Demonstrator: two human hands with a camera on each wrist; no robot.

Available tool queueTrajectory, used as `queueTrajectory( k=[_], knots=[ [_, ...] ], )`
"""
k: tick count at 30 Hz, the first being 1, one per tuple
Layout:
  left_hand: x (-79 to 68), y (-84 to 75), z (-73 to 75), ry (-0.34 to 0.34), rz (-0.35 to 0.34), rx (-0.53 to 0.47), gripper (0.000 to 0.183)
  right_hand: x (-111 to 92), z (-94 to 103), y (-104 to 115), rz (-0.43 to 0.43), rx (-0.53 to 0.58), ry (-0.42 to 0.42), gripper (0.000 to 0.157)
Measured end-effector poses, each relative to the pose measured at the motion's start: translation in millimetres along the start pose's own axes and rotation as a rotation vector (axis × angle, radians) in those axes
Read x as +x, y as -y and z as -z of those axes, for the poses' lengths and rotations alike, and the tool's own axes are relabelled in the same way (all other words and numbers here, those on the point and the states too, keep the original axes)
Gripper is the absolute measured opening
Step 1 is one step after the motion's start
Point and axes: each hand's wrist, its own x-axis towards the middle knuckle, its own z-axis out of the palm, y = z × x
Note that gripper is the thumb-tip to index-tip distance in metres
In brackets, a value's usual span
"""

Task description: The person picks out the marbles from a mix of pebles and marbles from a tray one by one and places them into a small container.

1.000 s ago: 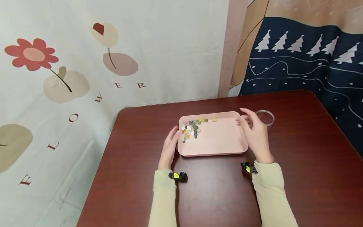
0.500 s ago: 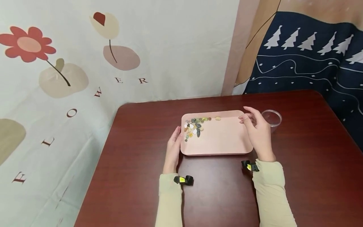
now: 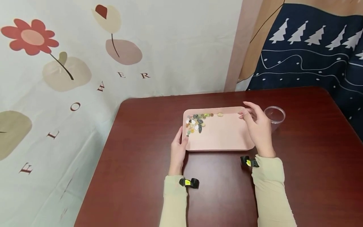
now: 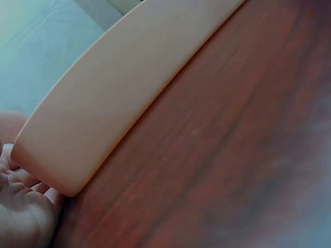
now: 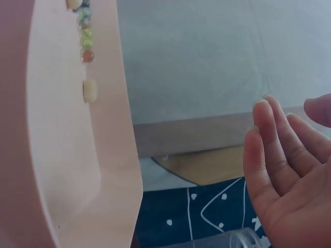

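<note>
A pink rectangular tray (image 3: 221,134) lies on the table with several small coloured stones (image 3: 196,127) bunched at its left end. A short line of them runs along the back wall, a pale yellow stone (image 3: 220,114) last. My left hand (image 3: 177,154) grips the tray's left edge, thumb at the rim; in the left wrist view its fingers (image 4: 31,183) curl under the tray corner. Above the tray's right edge hovers my right hand (image 3: 259,132), nothing in it. The right wrist view has its fingers (image 5: 258,160) relaxed and apart from the tray wall (image 5: 116,170).
A clear plastic cup (image 3: 279,121) stands just right of the right hand, partly behind it. The dark red wooden table (image 3: 221,186) reaches back to a pale flower-printed cloth (image 3: 175,50); a navy tree-patterned cloth (image 3: 300,63) hangs at right.
My left hand has come from beside the tray to a grip on its left edge, the thumb now at the rim. My right hand stays near the tray's right edge. The head view has shifted slightly.
</note>
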Motion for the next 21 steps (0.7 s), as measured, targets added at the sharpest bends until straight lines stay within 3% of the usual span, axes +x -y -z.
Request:
queueTrajectory(
  k=[5,12,21],
  knots=[
    [-2.2,1.4,-2.2,-0.018,-0.032,0.056,0.051,1.1,-2.3,1.0,0.013,0.011,0.031,0.036],
    [3.6,-1.0,-4.7,-0.023,-0.026,0.083,0.050,1.2,-5.3,6.0,0.049,-0.016,0.079,0.035],
    [8.5,2.4,-3.0,-0.074,-0.041,0.046,0.043,0.0,-14.4,5.2,0.027,-0.039,0.121,0.034]
  ],
)
